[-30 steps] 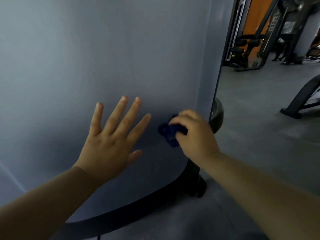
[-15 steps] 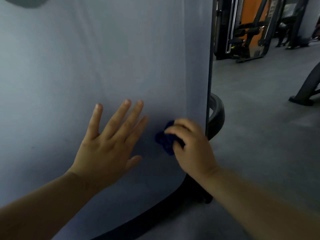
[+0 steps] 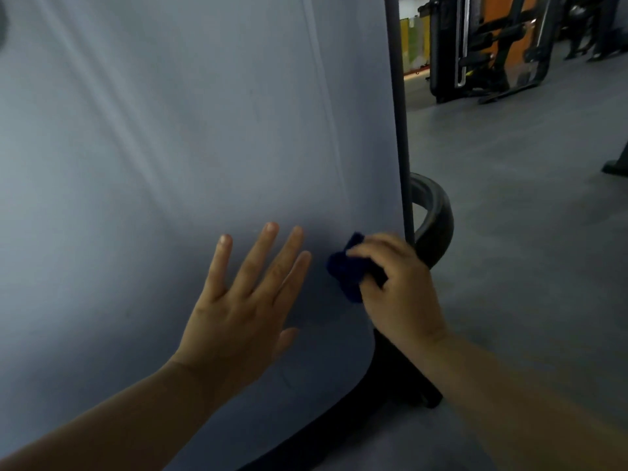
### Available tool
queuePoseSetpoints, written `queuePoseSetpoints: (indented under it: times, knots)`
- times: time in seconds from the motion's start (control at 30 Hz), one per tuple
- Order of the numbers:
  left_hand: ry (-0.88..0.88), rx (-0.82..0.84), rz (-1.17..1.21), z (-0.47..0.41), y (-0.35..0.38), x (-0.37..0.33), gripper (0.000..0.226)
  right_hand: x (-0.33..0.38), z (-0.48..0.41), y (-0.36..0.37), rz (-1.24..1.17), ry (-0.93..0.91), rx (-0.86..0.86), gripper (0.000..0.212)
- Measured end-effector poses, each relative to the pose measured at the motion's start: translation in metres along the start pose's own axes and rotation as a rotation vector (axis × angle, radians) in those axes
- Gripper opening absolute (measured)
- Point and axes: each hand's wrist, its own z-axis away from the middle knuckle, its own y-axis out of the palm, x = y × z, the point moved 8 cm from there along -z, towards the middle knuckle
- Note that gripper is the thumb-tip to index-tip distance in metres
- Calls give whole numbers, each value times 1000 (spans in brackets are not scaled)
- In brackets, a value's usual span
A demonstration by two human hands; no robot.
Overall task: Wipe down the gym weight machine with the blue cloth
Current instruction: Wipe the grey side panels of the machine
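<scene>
So, R hand (image 3: 397,290) grips the bunched dark-blue cloth (image 3: 346,270) in curled fingers against the weight machine's smooth grey-blue side panel (image 3: 170,130), low by its edge, prob. to scrub, while L hand (image 3: 238,311), fingers spread, lies flat alongside, prob. bracing.

The gym weight machine (image 3: 190,137) presents a broad, smooth grey-blue panel, upright and filling the left of the view, with a dark strip down its right edge and a curved black base. The blue cloth (image 3: 346,271), dark and bunched, lies against the panel low near that edge, gripped by the right hand (image 3: 397,287).
</scene>
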Motion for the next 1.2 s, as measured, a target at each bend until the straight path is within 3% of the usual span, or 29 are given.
queuePoseSetpoints:
  times: [0.17,0.37,0.47,0.67,0.87,0.97,1.13,1.2]
  knots:
    - [12,43,25,1,7,-17,105,-31,25,11,41,77,204,29]
    - [1,47,53,-10,9,-29,106,-12,-44,-26,-87,83,-132,23]
    - [1,52,43,-11,13,-30,105,-21,-24,-12,-81,82,-90,24]
    - [-25,107,47,-13,20,-40,109,-66,37,14,24,219,157,32]
    - [-30,111,89,-27,24,-52,107,-51,-36,-34,15,110,-104,20]
    - [-25,112,84,-28,26,-52,106,-67,-26,-23,-2,138,-42,25]
    - [30,104,87,-28,31,-61,102,-115,39,4,-8,357,130,34]
    - [47,104,84,-29,33,-66,102,-116,27,0,13,348,105,34]
